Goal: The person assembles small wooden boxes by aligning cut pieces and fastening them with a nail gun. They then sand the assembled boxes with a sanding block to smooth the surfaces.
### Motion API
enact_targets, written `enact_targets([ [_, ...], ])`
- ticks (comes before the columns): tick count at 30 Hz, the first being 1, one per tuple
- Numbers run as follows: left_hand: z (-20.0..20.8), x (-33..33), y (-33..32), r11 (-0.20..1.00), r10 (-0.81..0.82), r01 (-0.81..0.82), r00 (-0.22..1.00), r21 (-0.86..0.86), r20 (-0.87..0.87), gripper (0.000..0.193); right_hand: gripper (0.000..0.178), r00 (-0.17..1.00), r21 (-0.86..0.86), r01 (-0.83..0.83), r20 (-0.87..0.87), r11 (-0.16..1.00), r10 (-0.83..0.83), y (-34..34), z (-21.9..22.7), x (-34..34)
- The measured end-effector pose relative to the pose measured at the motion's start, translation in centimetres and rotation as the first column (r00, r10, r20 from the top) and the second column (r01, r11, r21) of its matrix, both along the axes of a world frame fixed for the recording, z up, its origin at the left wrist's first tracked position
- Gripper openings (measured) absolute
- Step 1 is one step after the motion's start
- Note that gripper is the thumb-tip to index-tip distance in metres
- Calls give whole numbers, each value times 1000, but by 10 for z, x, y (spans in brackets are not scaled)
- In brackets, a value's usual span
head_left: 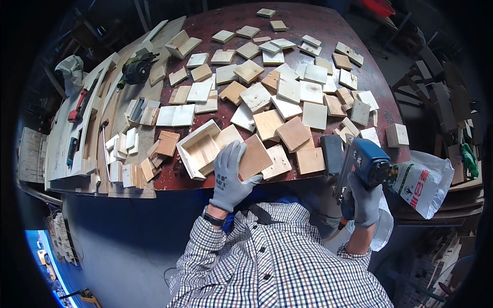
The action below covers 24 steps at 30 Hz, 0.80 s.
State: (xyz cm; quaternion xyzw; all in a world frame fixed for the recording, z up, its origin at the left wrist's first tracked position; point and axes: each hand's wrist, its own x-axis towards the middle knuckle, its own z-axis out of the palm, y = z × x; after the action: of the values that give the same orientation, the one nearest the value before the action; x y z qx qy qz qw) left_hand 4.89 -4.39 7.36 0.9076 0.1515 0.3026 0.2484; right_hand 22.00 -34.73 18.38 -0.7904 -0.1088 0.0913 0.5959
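Note:
My left hand (pixel 228 172), in a grey work glove, is at the table's near edge. Its thumb and fingers close around the left side of a square brown wooden block (pixel 255 158). Just left of that hand lies a pale open wooden box (pixel 186 149), its inside facing up. In my gloved right hand (pixel 365 201) is a blue nail gun (pixel 365 156) with a black cap, held upright by its grip at the front right of the table. A hose runs down from its handle. The fingertips of my right hand are partly hidden behind the tool.
Several square wooden blocks (pixel 314 117) cover the dark red table (pixel 354 31). A dark grey block (pixel 331 154) stands beside the nail gun. To the left, boards carry a red-handled tool (pixel 78 107) and a black power tool (pixel 137 69). A plastic bag (pixel 426 185) hangs at the right edge.

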Motion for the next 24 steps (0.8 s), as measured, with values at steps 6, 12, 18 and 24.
enact_targets([
  [6, 12, -48, 79, 939, 237, -159, 942, 306, -239, 90, 19, 995, -9, -13, -98, 1000, 13, 16, 10, -5],
  [12, 1, -57, 95, 915, 373, -253, 827, 315, -421, 73, 18, 994, -14, -55, -97, 998, 54, 22, 8, -6],
  [18, -2, -50, 91, 930, 353, -267, 838, 251, -416, 69, 20, 996, -28, -35, -88, 999, 33, 16, 7, -7],
  [24, 4, -44, 86, 930, 362, -284, 814, 232, -454, 72, 23, 995, -36, -10, -100, 999, 7, 12, 7, -8],
])
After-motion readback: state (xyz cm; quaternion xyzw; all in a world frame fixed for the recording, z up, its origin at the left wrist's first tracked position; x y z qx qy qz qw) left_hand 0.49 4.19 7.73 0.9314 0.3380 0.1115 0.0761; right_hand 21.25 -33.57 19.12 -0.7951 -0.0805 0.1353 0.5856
